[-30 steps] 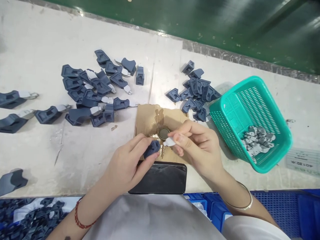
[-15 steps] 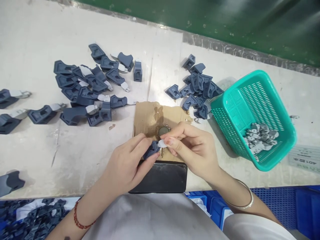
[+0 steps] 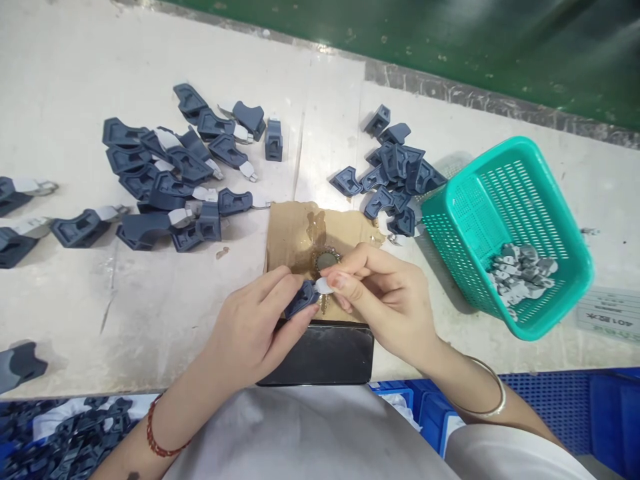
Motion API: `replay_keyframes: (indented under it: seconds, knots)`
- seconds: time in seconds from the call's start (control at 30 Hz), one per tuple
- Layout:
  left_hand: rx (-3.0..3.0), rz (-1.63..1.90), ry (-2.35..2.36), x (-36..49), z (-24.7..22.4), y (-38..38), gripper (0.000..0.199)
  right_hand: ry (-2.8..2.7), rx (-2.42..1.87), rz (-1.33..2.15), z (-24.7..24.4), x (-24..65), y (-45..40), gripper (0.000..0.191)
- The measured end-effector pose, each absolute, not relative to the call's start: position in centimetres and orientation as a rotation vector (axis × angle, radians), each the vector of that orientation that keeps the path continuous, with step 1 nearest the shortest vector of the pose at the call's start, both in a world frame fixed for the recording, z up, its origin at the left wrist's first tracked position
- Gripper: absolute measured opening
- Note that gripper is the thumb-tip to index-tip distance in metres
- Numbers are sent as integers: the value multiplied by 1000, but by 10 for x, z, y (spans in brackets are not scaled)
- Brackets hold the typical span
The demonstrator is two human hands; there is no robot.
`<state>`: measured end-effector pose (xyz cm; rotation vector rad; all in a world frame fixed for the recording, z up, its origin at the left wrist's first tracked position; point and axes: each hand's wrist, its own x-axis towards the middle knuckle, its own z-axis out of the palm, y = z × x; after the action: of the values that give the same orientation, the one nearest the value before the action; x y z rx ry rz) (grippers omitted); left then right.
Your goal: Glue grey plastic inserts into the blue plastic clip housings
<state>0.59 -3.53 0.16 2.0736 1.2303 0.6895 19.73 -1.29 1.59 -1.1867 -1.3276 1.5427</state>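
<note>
My left hand is closed around a dark blue-grey plastic part, its recessed side facing up. Between thumb and forefinger, my right hand pinches a small light grey plastic piece, whose narrow end meets the blue-grey part; how deep it sits I cannot tell. Both hands are over a stained piece of brown cardboard. A round cap-like object with a beaded, crusty rim lies on the cardboard just beyond my fingers. Below the hands, a black phone lies flat, partly covered by my left hand.
To the left lie several blue-grey parts with grey pieces attached. A pile of blue-grey parts sits at right, beside a green basket holding small grey pieces. Blue bins stand below the table edge.
Both hands keep the same grip on the two pieces, which remain end to end. The view has shifted very slightly; nothing else has visibly moved.
</note>
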Motion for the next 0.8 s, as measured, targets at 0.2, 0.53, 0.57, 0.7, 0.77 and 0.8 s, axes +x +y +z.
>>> replay_keyframes:
  seconds: [0.2, 0.53, 0.57, 0.7, 0.77, 0.8]
  knots:
    - [2101, 678, 1222, 7, 0, -35, 12, -1419, -1197, 1503, 13, 199, -17, 17]
    - [2071, 784, 1124, 2, -2, -39, 13, -1628, -1179, 1403, 10, 200, -15, 14]
    - [2064, 801, 1110, 2, -2, -39, 13, -1738, -1164, 1317, 11, 202, -14, 14]
    - [2065, 796, 1068, 1, 3, -38, 18, -2249, -964, 864, 15, 209, -8, 28]
    - [2047, 766, 1052, 2, 4, -38, 23, -2381, -922, 730, 17, 210, -8, 33]
    - [2034, 756, 1046, 3, 4, -39, 25, -2411, -933, 698, 18, 210, -8, 33]
